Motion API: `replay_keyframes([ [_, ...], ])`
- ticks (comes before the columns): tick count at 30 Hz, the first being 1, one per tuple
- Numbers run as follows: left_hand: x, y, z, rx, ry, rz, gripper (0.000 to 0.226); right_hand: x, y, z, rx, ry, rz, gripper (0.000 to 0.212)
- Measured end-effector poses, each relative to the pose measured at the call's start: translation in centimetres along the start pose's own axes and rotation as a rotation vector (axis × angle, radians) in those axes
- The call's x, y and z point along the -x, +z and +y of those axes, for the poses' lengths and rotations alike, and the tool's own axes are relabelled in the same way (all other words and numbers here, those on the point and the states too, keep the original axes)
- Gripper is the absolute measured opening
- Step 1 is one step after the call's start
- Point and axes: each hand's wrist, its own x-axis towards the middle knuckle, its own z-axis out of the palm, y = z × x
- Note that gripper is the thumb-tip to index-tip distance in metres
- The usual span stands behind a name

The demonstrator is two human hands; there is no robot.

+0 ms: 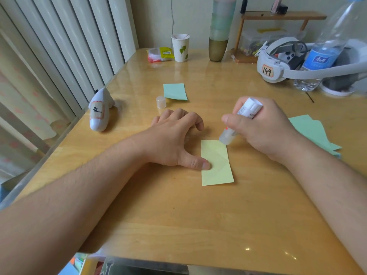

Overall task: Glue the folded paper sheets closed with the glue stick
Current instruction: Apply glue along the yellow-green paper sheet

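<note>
- At the far left we see vertical blinds [65, 46] running along the edge of the wooden surface [178, 215].
- A white controller [100, 110] lies on the surface near that left edge, well apart from the work area.
- At the back, a crumpled wrapper [159, 54] lies just beside a paper cup [180, 47] printed with green leaves.
- A clear cap [161, 102] stands on the surface, just beside a folded green sheet [175, 91].
- Our left hand [174, 137] rests on the surface with its fingers loosely curled; the thumb tip presses on the left edge of the folded yellow sheet [217, 163], which lies flat near the middle of the surface.
- A stack of tinted cups [220, 30] stands at the back, right of the paper cup.
- Our right hand [262, 130] grips the glue stick [241, 120], fingers curled round its white barrel. The stick is tilted, its clear tip at the far right corner of the yellow sheet.
- A white headset [278, 64] labelled 149 sits at the back right, with a water bottle [325, 48] in front of it.
- More green sheets [313, 133] lie at the right edge, partly hidden behind the right hand and forearm.
</note>
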Motion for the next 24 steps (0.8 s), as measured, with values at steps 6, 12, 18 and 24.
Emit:
replay_keyframes([
  [6,-0.1,0.1,0.0,-0.010,0.001,0.002,0.087,0.2,1.6,-0.6,-0.001,-0.097,0.000,0.030],
  [12,-0.1,0.1,0.0,-0.012,0.001,0.011,0.083,0.4,2.2,-0.5,0.084,-0.091,-0.116,0.024],
  [18,-0.1,0.2,0.0,-0.009,0.010,0.018,0.081,0.5,2.5,-0.6,0.091,-0.074,-0.161,0.019],
  [24,-0.1,0.2,0.0,-0.002,0.005,0.016,0.082,0.7,1.8,-0.8,0.115,-0.052,-0.196,0.021],
])
